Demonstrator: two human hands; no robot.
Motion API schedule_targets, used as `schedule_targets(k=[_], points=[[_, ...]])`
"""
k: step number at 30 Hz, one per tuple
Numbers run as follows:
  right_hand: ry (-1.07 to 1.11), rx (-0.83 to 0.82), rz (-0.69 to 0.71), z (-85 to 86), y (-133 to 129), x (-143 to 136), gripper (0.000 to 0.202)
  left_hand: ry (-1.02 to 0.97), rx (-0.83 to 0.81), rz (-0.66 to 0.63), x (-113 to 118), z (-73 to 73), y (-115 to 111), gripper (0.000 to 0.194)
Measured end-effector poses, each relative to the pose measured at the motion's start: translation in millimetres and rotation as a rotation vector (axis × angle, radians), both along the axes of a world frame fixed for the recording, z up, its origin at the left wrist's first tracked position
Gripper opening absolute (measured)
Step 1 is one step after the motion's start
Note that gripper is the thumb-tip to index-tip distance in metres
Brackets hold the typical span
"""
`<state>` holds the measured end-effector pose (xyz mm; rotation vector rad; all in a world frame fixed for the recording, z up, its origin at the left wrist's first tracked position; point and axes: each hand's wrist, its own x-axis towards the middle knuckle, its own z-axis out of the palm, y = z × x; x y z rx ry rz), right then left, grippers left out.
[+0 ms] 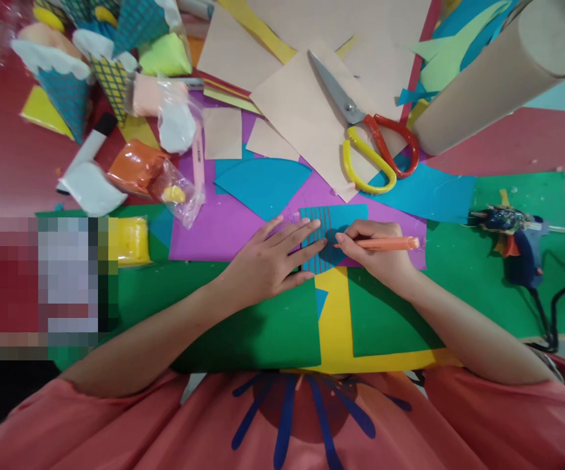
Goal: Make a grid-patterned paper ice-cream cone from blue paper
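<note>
A small piece of blue paper [353,217] with several dark parallel lines lies in front of me on a purple sheet [213,228]. My left hand [275,258] rests flat on its left part, fingers spread. In my right hand [373,251] is an orange pen [392,243], pinched between the fingers, its tip at the blue paper just right of the lines. A blue fan-shaped paper piece [267,183] lies beyond my left hand. Scissors [355,117] with one red and one yellow handle lie farther off on beige paper [292,98].
A blue glue gun [522,248] lies right on a green sheet [463,287]. A beige paper roll [492,85] stands at the back right. Paper cones [64,91], an orange clay packet [135,166] and a marker [89,150] crowd the left. A yellow packet [132,240] lies nearer.
</note>
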<state>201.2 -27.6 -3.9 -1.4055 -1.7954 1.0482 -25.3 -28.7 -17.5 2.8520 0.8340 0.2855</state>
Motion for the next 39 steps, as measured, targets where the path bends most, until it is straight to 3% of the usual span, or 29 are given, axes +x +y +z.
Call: schedule_targets(k=[8, 15, 20, 32, 39], points=[[0.061, -0.116, 0.057, 0.0, 0.6, 1.4, 0.035, 0.003, -0.011, -0.002, -0.2, 0.6, 0.3, 0.047], [0.203, -0.132, -0.123, 3.8, 1.6, 3.9, 0.030, -0.007, 0.004, 0.011, -1.1, -1.3, 0.0, 0.047], [0.115, -0.071, -0.012, 2.1, 0.9, 2.1, 0.030, 0.007, -0.003, 0.031, -1.4, -2.4, 0.4, 0.050], [0.013, -0.011, 0.014, -1.6, -0.3, -0.6, 0.033, 0.018, -0.001, 0.033, -0.9, -1.5, 0.1, 0.050], [0.004, -0.068, 0.060, -2.5, -0.2, -0.2, 0.035, 0.006, 0.010, 0.031, -0.6, -1.2, -0.1, 0.048]])
